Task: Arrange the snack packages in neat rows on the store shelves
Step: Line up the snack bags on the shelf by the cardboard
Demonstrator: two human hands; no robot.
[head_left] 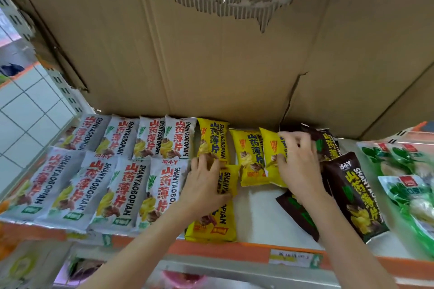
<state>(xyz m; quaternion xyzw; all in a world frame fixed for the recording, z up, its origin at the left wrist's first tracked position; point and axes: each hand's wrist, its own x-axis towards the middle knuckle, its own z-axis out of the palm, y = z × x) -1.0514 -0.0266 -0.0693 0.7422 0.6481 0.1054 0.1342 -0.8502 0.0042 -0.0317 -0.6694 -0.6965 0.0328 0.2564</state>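
Observation:
Snack packages lie flat on a white shelf (258,218) with an orange front edge. Grey packages (122,185) fill two rows on the left. Yellow packages (249,155) lie in the middle, and one yellow package (216,223) sits at the front. Dark brown packages (359,195) lie to the right. My left hand (204,183) rests on the yellow packages where the back one meets the front one, fingers bent over them. My right hand (298,162) grips the rightmost yellow package (273,159) at its edge, beside the brown ones.
A torn cardboard sheet (211,54) stands as the back wall behind the shelf. Green packages (408,183) lie at the far right. A price label (293,258) is stuck on the orange front edge. A lower shelf with goods shows below. White floor tiles lie to the left.

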